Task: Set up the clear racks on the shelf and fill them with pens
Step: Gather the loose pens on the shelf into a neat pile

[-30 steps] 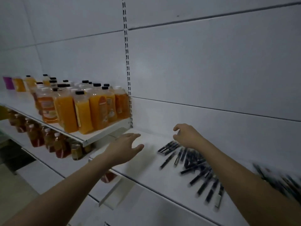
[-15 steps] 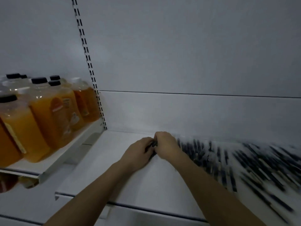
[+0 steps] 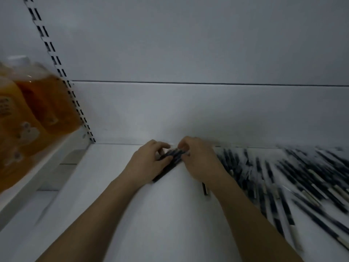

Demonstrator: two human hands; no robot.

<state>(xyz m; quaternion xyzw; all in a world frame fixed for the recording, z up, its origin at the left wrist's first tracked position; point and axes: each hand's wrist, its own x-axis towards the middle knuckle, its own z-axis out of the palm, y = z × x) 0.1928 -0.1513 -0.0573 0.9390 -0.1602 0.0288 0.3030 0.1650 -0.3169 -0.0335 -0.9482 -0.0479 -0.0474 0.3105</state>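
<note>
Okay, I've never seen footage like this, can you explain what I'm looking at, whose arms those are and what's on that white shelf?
There is no machine here. The one picture comes from a camera worn on a person's head, looking forward and down, so the two bare arms are their own. The left hand and right hand meet over a small bundle of dark pens, fingers curled round it. It rests on a white shelf. Many more loose pens lie scattered to the right, blurred. Orange juice bottles stand on a neighbouring shelf at left. No clear racks are in view.
</note>
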